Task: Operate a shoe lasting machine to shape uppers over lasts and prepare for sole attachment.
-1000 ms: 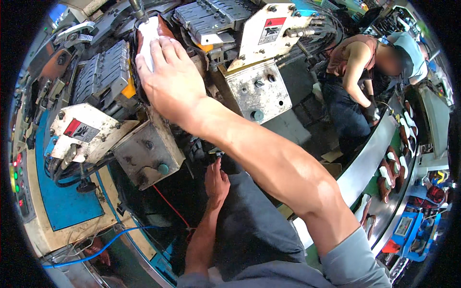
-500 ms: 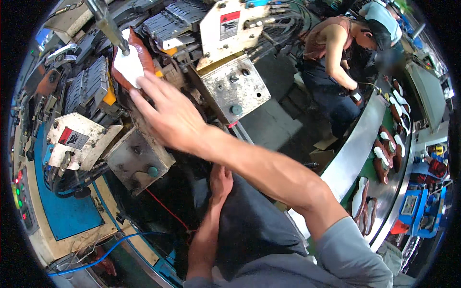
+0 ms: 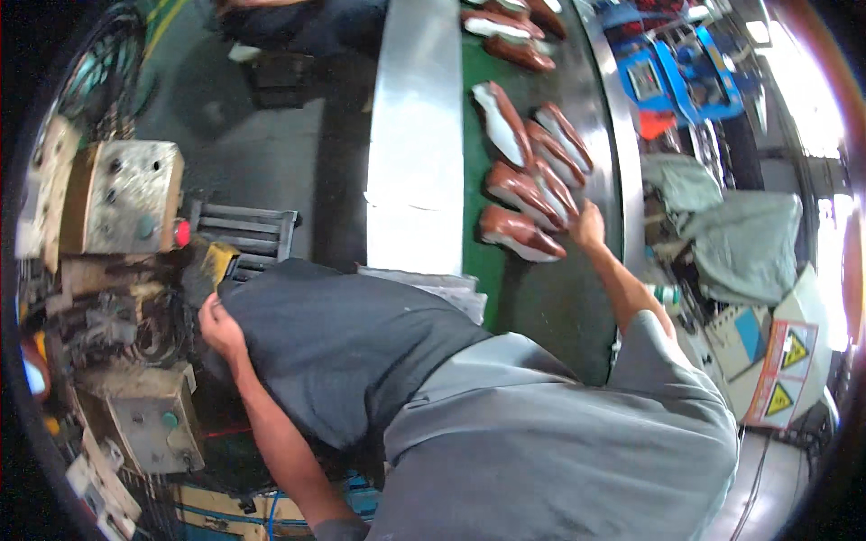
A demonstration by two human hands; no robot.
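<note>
Several glossy brown shoe uppers with white undersides lie on a green belt. My right hand (image 3: 588, 227) reaches out to the right edge of this group. Its fingers close on the end of one brown shoe upper (image 3: 552, 187), partly hidden among the others. Next to it lie another shoe upper (image 3: 521, 193) and, nearer to me, a single one (image 3: 519, 234). My left hand (image 3: 222, 329) is by my knee at the left, beside a yellow-and-black machine part (image 3: 216, 261). Its fingers are curled, with nothing visible in them.
A bright metal ledge (image 3: 415, 153) runs along the belt's left side. At left are a machine's control box (image 3: 135, 194) with a red button and a second box (image 3: 149, 419) with a green knob. Farther right stand a blue bin (image 3: 677, 77) and a draped grey-green cloth (image 3: 740, 239).
My view has swung right, from the machine to the belt. My right hand has left the shoe upper on the machine and reached the shoe uppers here. My left hand stays near my knee.
</note>
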